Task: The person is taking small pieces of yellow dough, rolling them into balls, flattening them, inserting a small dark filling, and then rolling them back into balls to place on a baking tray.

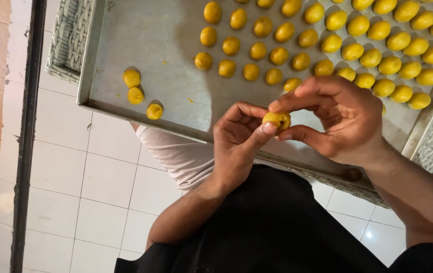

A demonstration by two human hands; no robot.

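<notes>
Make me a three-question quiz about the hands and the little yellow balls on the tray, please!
1. Where is the yellow ball that is being shaped?
A. Between the fingertips of both hands
B. On the floor tiles
C. Inside the woven basket

2. How many balls sit apart in the small group at the tray's near left?
A. One
B. Three
C. Ten

3. What state is the left hand in?
A. Flat and open on the tray
B. Pinching the ball
C. Hidden from view

Answers:
1 A: the left hand and the right hand both touch the ball, above the edge of the metal tray.
2 B: three balls lie there, away from the rows.
3 B: its thumb and fingers close on the ball.
</notes>
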